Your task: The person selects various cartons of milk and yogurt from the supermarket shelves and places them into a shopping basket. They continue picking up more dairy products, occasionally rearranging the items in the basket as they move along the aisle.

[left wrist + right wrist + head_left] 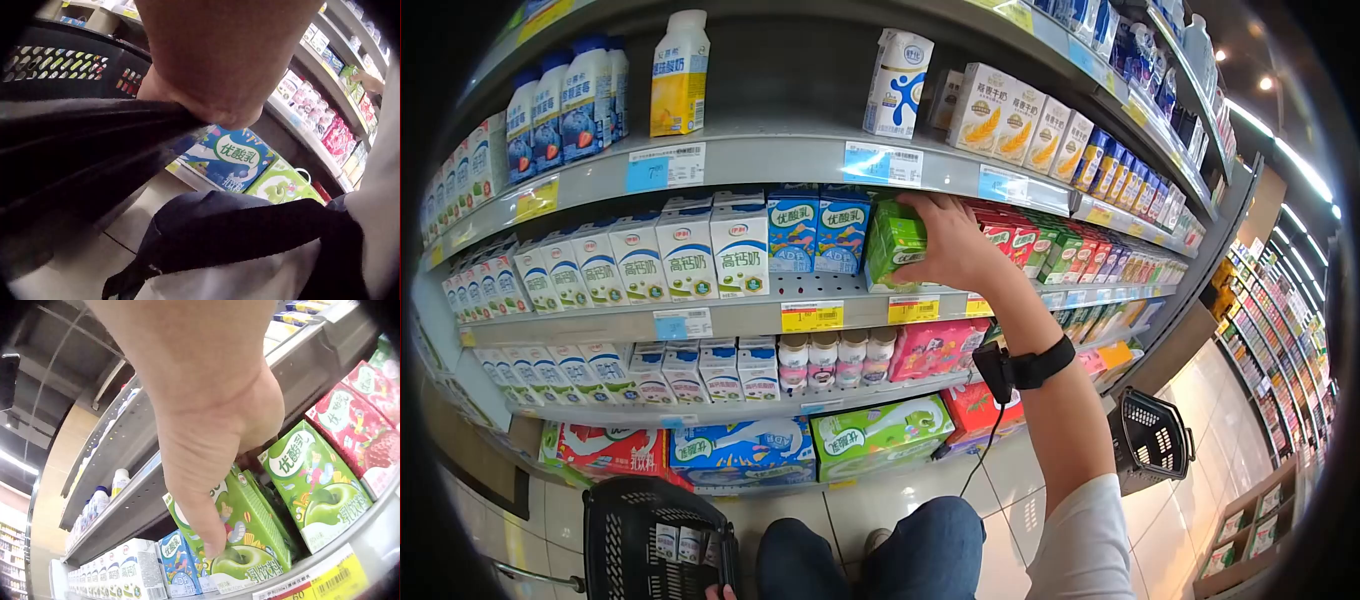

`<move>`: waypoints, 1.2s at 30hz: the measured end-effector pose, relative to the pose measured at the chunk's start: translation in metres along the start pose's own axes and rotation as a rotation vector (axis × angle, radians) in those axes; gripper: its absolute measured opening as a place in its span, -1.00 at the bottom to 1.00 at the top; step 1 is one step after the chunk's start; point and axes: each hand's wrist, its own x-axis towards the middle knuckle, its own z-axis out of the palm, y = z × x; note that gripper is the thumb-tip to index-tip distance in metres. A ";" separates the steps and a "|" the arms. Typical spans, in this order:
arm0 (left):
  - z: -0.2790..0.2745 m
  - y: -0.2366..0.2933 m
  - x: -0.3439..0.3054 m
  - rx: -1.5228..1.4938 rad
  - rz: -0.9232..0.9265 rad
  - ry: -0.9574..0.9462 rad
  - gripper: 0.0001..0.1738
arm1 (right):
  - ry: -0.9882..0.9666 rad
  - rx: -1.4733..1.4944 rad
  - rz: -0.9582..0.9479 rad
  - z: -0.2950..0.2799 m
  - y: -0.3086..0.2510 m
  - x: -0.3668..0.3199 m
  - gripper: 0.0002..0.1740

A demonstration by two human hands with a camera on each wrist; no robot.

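Observation:
On the middle shelf, the right hand (950, 243) grips a green drink carton (892, 245), which leans a little beside two blue cartons (815, 232). In the right wrist view the thumb of the right hand (203, 444) lies across the front of the green carton (250, 528); the other fingers are hidden behind the hand. Another green carton (315, 487) stands to its right. Low at the bottom edge, only the fingertips of the left hand (722, 592) show, at the rim of a black basket (615, 500). The left wrist view shows the hand (187, 100) against the basket (56, 62), fingers mostly hidden.
White milk cartons (740, 245) line the shelf at the left. Bottles and boxes stand on the shelves above and below. Small cartons (678, 543) lie in the basket. A second black basket (1150, 437) stands on the tiled floor at the right, and large packs (880, 435) fill the bottom shelf.

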 end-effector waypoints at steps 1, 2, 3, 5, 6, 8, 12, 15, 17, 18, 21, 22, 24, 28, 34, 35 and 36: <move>-0.001 -0.001 -0.001 0.006 0.013 0.008 -0.42 | 0.003 0.001 -0.004 -0.002 0.000 0.000 0.10; -0.002 0.001 -0.002 0.004 0.010 0.014 -0.42 | -0.022 0.020 -0.015 -0.003 0.001 0.001 0.09; -0.003 0.003 -0.002 0.012 0.002 0.014 -0.43 | -0.048 0.041 -0.026 -0.004 0.001 0.002 0.08; -0.002 0.002 -0.002 0.017 -0.006 0.019 -0.43 | -0.049 0.088 -0.028 -0.006 0.002 0.002 0.07; 0.000 -0.001 -0.002 0.026 0.003 0.025 -0.43 | -0.055 0.133 -0.022 -0.007 0.000 0.001 0.05; 0.004 -0.007 0.000 0.031 0.012 0.035 -0.43 | -0.030 0.137 -0.027 -0.010 -0.006 -0.004 0.01; 0.007 -0.010 0.000 0.011 0.046 0.069 -0.42 | 0.067 0.032 -0.125 -0.017 -0.018 -0.020 -0.09; 0.001 -0.001 -0.002 0.023 0.036 0.077 -0.42 | 0.285 -0.003 -0.254 -0.017 -0.022 -0.043 -0.08; -0.001 0.001 -0.003 0.034 0.041 0.078 -0.42 | 0.366 -0.010 -0.289 -0.013 -0.030 -0.065 -0.05; 0.000 0.000 -0.002 0.023 0.031 0.068 -0.42 | 0.462 0.045 -0.300 -0.013 -0.038 -0.078 -0.04; 0.007 -0.009 0.001 0.027 0.053 0.068 -0.43 | 0.618 0.239 -0.243 0.010 -0.058 -0.125 -0.01; 0.008 -0.011 0.003 0.039 0.078 0.084 -0.43 | 0.591 0.281 -0.231 0.017 -0.066 -0.139 0.00; 0.005 -0.007 0.002 0.065 0.077 0.066 -0.43 | 0.541 0.376 -0.250 0.023 -0.083 -0.163 -0.07; -0.006 0.014 -0.004 0.059 0.051 -0.014 -0.40 | 0.499 0.438 -0.232 0.038 -0.096 -0.190 -0.13; -0.007 0.022 -0.005 0.043 0.108 -0.027 -0.34 | 0.437 0.632 -0.141 0.064 -0.110 -0.213 -0.15; -0.006 0.020 -0.004 0.052 0.117 -0.037 -0.34 | 0.408 0.674 -0.157 0.071 -0.114 -0.216 -0.14; -0.004 0.016 -0.003 0.054 0.097 -0.026 -0.33 | 0.340 0.732 -0.161 0.080 -0.119 -0.221 -0.14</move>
